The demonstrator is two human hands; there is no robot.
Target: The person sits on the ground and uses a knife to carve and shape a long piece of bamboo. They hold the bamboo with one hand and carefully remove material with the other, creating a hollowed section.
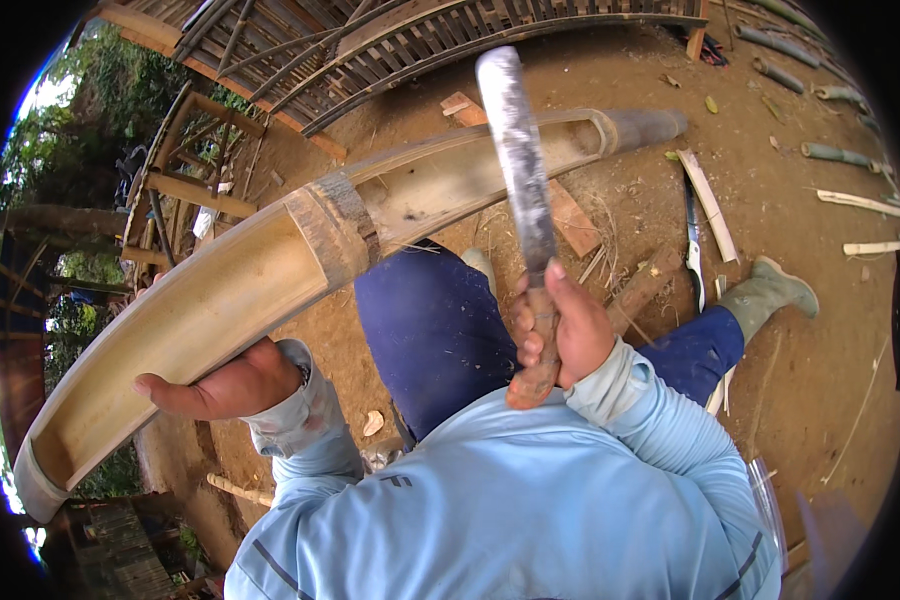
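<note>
One machete (pixel 525 175) stands in the right hand (pixel 582 332), fingers wrapped round its handle (pixel 536 384); the left hand (pixel 238 384) supports split bamboo (pixel 220 290), thumb outstretched, other fingers hidden, their curl unclear.

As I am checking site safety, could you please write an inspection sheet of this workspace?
Surface: brown earth.
Job's things: split bamboo pole, hollow side showing; machete, blade raised.
Clutter: handsaw, board and wood strip on the ground.
Grips: left grip against the pole's near side, fingers hidden; right grip closed around the machete's handle.
Cables: nothing seen.
Surroundings: slatted structure ahead, foliage at left.
</note>
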